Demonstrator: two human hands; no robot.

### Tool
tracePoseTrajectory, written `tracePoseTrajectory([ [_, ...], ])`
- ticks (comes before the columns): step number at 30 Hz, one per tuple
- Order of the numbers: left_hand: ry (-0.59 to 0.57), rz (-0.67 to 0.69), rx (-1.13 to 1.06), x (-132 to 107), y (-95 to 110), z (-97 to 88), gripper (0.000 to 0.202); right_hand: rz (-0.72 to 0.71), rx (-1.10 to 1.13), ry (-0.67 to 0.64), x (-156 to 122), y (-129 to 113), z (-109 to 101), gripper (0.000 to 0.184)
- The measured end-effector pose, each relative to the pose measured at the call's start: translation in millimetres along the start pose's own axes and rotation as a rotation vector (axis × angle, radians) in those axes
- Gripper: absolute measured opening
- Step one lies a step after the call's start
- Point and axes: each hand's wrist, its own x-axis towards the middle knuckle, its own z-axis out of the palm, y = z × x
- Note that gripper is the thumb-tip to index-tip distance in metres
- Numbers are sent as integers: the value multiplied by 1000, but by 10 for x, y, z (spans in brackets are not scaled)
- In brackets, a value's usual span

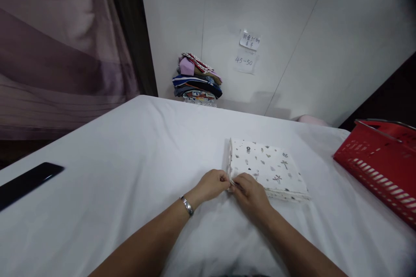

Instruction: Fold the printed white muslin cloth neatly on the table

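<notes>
A folded white cloth (264, 162) printed with small palm trees and other dark motifs lies flat on the white-covered table, in several layers. At its near left corner my left hand (212, 185), with a silver bracelet on the wrist, pinches the edge of the cloth. My right hand (251, 192) is closed on the same corner, right beside the left one, its thumb and fingers gripping the layers. The fingertips of both hands nearly meet, and they partly hide the corner.
A red plastic basket (373, 151) with a metal handle stands at the right. Toward the left edge lies a dark, flat, glossy object (29, 181). Behind the table is a stack of folded clothes (198, 80) against the wall; paper notes (247, 52) are stuck there. A pinkish curtain (58, 52) hangs left.
</notes>
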Motion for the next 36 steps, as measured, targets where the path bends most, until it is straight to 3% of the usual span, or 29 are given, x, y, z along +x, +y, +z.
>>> tracePoseTrajectory([
  [8,-47,1,-133,10,16,45,11,-32,-125,-17,-17,16,38,9],
  [14,-133,-50,-194,-11,54,-80,13,-53,-113,3,-10,44,76,7],
  [18,22,-61,-178,84,104,-219,14,-81,-103,4,-8,60,89,9],
  [22,183,11,-92,417,175,-276,18,-109,-103,23,-11,68,105,9],
  [28,224,-83,95,867,238,-182,13,-141,-78,50,-20,90,108,10],
  [36,253,-130,210,922,260,-153,15,-148,-68,23,-9,96,106,10],
])
